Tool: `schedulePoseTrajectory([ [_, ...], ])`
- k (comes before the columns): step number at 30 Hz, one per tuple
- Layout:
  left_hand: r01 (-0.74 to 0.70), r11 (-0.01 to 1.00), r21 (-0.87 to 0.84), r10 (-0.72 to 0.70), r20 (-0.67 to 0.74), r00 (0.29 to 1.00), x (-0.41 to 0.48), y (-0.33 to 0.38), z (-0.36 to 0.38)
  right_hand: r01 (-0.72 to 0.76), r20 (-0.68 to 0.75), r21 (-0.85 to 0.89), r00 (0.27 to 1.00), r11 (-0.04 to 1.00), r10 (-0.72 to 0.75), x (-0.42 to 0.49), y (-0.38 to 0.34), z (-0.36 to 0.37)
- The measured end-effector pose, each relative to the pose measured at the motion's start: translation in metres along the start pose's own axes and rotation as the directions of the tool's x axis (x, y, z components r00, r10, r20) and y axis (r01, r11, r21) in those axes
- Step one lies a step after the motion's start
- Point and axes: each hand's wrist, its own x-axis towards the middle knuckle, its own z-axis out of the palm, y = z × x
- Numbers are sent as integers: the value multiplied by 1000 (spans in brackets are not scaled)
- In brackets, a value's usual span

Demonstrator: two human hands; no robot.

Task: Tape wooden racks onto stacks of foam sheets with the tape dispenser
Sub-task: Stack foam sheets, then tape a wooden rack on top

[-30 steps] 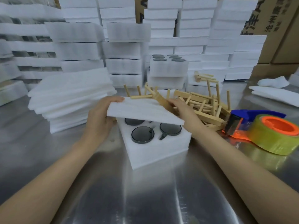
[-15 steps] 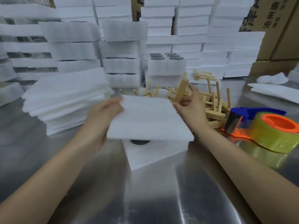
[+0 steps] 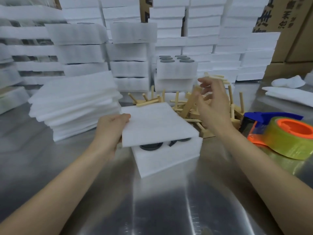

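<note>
The table is smooth, reflective sheet metal, with a bare strip between the 2 forearms. At centre rests a thick white foam block, square-cornered and finely textured, with dark round lids seated in its cut-outs. A thinner foam sheet lies skewed over the block, and 2 lids show under its front edge. The left hand grips the sheet's left edge, thumb on top, fingers hidden beneath.

The tape dispenser, orange and blue plastic with a glossy yellowish roll, lies on the table to the right, apart from both hands. Just behind the block is a loose pile of pale wooden racks, bars with round pegs. The right hand hovers over the pile, fingers spread and half curled. A tilted bar stands against its thumb side, but blur hides whether it is gripped.

At left stands a ragged-edged stack of loose foam sheets. Stacked foam blocks wall off the rear.
</note>
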Motion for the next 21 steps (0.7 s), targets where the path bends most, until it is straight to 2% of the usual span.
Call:
schedulePoseTrajectory([
  [1, -11, 1000, 3, 11, -7, 1000, 0, -1, 1, 30, 53, 102, 998, 994, -36, 0, -8, -7],
  [2, -23, 1000, 8, 23, -11, 1000, 0, -2, 1, 35, 171, 186, 983, 982, -67, -2, -15, -12],
  [3, -35, 999, 13, 35, -12, 999, 0, -3, 1, 12, 345, 222, 934, 975, -91, -4, -22, -17],
  [5, -69, 996, 60, 69, -6, 998, 0, -4, 1, -11, 683, 113, 728, 994, -70, -8, -29, -17],
  [6, -97, 987, 129, 99, -5, 995, 1, -5, 1, 29, 767, 27, 641, 999, -39, -9, -28, -14],
  [7, -126, 965, 229, 129, 2, 992, 1, -6, 0, 86, 796, -45, 605, 995, -16, -10, -25, -11],
  [9, -180, 866, 466, 180, 44, 983, 1, -9, -3, 117, 786, -162, 615, 980, 57, -10, -18, -8],
  [10, -203, 816, 541, 195, 72, 978, 2, -10, -4, 80, 768, -214, 630, 974, 116, -10, -16, -7],
  [12, -204, 800, 564, 165, 120, 979, 5, -12, -5, -23, 723, -264, 657, 964, 213, -10, -14, -8],
  [14, -108, 883, 456, 36, 164, 986, 6, -9, -4, -68, 695, -279, 674, 958, 250, -11, -15, -7],
  [16, 64, 972, 226, -111, 201, 973, 8, -6, -4, -88, 690, -274, 676, 958, 259, -13, -19, -6],
  [18, 167, 984, 65, -176, 180, 968, 7, -4, -5, -100, 716, -233, 656, 967, 240, -17, -23, -4],
  [21, 186, 982, 15, -186, 166, 968, 6, -4, -9, -129, 764, -221, 594, 967, 254, -20, -26, -2],
])
